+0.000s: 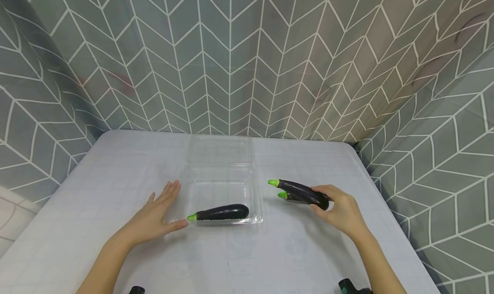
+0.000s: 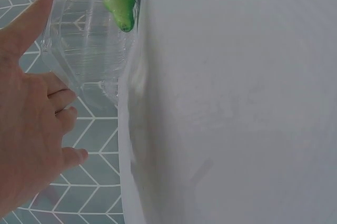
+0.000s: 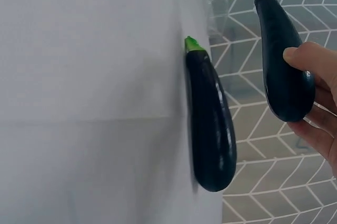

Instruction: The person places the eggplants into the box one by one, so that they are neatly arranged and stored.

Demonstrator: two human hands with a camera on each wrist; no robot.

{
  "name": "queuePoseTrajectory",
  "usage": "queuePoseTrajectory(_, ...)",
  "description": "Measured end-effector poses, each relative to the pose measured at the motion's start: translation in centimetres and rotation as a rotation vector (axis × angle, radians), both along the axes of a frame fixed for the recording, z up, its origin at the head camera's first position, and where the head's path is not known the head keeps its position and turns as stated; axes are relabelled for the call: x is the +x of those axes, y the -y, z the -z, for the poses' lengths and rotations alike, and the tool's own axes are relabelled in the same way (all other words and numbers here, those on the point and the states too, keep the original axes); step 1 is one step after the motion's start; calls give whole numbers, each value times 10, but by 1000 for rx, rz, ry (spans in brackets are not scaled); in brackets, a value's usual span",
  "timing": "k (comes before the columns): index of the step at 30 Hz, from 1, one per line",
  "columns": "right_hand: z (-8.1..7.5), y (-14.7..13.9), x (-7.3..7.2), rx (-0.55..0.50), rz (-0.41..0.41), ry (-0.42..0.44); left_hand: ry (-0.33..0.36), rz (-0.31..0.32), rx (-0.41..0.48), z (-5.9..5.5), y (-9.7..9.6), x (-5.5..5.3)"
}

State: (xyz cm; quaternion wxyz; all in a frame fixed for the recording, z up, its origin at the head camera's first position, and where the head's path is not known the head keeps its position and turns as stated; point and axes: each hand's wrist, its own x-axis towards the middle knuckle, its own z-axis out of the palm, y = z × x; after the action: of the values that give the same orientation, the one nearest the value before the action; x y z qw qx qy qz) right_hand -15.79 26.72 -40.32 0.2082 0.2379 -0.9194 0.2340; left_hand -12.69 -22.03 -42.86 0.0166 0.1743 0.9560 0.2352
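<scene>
In the head view, the held eggplant (image 1: pixel 301 191) hides most of the lower eggplant (image 3: pixel 211 121) on the right of the table (image 1: pixel 224 259); the right wrist view shows it whole. The right hand (image 1: pixel 341 206) pinches the held eggplant's fat end between thumb and fingers. The left hand (image 1: pixel 156 216), fingers straight and spread wide, is at the left side of the clear container (image 1: pixel 257 212); whether it touches cannot be told. The see-through lid (image 1: pixel 220 151), laid back on the far side, is hard to make out. Along the near wall inside lies the boxed eggplant (image 1: pixel 224 212), green tip left. At the near edge, 2 dark objects (image 1: pixel 137 290) are cut off. All 3 eggplants are glossy and club-shaped; the container is ribbed plastic, the backdrop (image 1: pixel 241 62) grey with white chevrons.
</scene>
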Motion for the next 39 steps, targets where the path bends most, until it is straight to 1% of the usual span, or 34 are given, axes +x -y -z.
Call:
queuePoseTrajectory(9, -15, 9, 2, 1, -29, -56, -5, -2, 1, 1, 1, 0)
queuePoseTrajectory(17, -25, 19, 0, -7, -94, -102, -4, -2, 4, 2, 0, 1)
queuePoseTrajectory(23, -32, 26, -3, -14, -128, -110, -4, -2, 6, 0, 0, 1)
queuePoseTrajectory(29, -37, 38, -8, -14, -170, -125, -7, -2, 12, 1, 0, 1)
queuePoseTrajectory(36, -41, 49, -13, -25, -212, -124, -1, 0, 23, 1, 0, 1)
queuePoseTrajectory(39, -41, 53, -15, -37, -226, -140, -2, -2, 18, 0, 0, 1)
